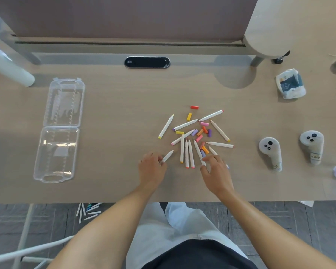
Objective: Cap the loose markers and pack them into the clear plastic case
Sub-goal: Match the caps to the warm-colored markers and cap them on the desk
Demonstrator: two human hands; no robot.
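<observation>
Several uncapped white markers [185, 125] and several loose coloured caps [199, 132] lie scattered in the middle of the table. My left hand [151, 167] pinches the end of one white marker [168, 155] at the left side of the pile. My right hand [215, 169] reaches over the near right part of the pile, its fingers spread and touching markers there; a marker partly hides beneath it. The clear plastic case [59, 131] lies open and empty at the left of the table.
Two grey hand controllers [271, 152] [312, 145] lie at the right. A crumpled white and blue packet [290, 84] sits at the far right. A black oval grommet [146, 62] is at the back. More markers [87, 210] lie on the floor under the table's near edge.
</observation>
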